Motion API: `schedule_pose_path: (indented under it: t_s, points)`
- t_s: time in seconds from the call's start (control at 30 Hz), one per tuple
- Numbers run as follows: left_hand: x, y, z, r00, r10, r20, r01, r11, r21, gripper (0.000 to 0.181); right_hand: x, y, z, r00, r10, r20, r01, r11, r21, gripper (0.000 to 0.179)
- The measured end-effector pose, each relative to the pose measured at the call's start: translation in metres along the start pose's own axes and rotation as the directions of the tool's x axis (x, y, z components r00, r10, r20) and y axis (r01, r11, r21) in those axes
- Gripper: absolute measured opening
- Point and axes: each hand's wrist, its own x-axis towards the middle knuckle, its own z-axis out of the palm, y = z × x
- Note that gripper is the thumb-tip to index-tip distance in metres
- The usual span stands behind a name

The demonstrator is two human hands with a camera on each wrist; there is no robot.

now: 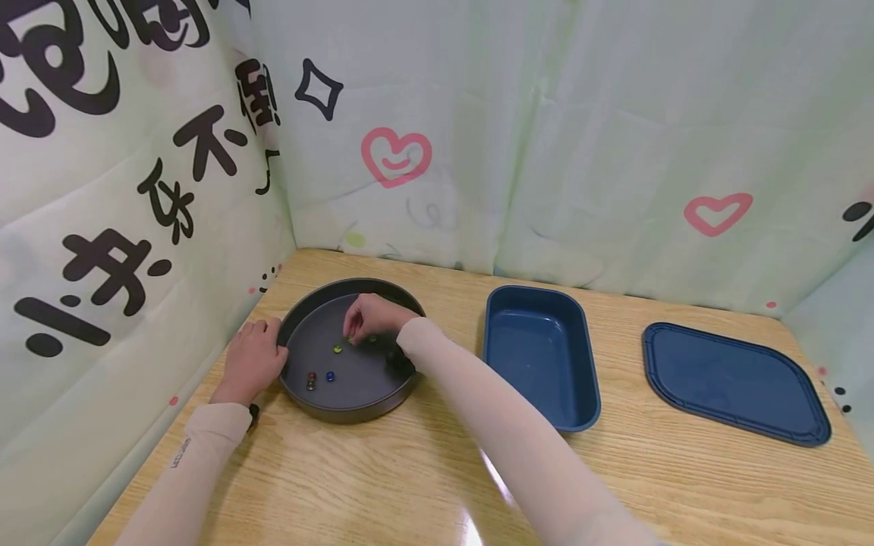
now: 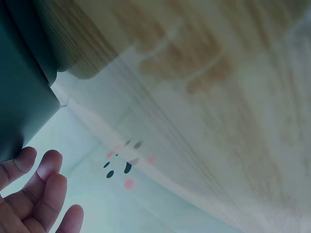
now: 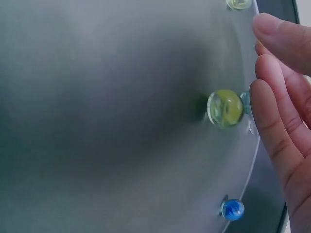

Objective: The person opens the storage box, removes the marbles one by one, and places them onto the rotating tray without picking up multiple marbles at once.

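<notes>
A round dark grey pan point(image 1: 351, 413) stands on the table with several glass marbles on its floor. My left hand point(image 1: 253, 360) rests at the pan's left rim; its loosely bent fingers point(image 2: 51, 189) touch the outer wall in the left wrist view. Inside the pan, my right hand point(image 1: 374, 317) reaches down among the marbles. In the right wrist view its thumb and fingers stand apart, close beside a yellow-green marble point(image 3: 226, 108). A blue marble point(image 3: 233, 209) lies lower in that view. Two brownish marbles point(image 1: 311, 381) sit near the pan's front left.
Right of the pan stands a deep blue rectangular container point(image 1: 536, 360). Farther right, a flat blue lid point(image 1: 737, 383) lies on the wooden table point(image 1: 355, 485). A printed curtain point(image 1: 546, 152) hangs behind the table and along its left side.
</notes>
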Motion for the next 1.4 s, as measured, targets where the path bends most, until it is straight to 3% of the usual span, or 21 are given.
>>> schedule_pose_path:
  t_s: [0.47,0.83,1.13,1.4]
  points:
    - [0.000,0.000,0.003,1.000,0.016,-0.027,-0.017,1.000,-0.006,0.031,-0.002,0.005,0.003,1.000,0.008,0.027,-0.007,0.999,-0.034,0.009]
    - [0.000,0.003,0.001,1.000,0.006,0.000,-0.006,1.000,-0.003,0.034,-0.008,0.009,-0.002,1.000,-0.013,0.006,0.013,1.000,-0.014,0.011]
    - [-0.001,0.004,0.001,1.000,0.003,0.011,-0.003,1.000,0.002,0.034,-0.023,0.001,-0.020,0.995,-0.070,-0.075,0.077,0.993,0.087,0.014]
    - [-0.001,0.003,0.000,1.000,-0.003,0.004,0.003,1.000,-0.003,0.033,-0.049,-0.014,-0.054,0.984,-0.118,-0.136,0.137,0.981,0.138,0.017]
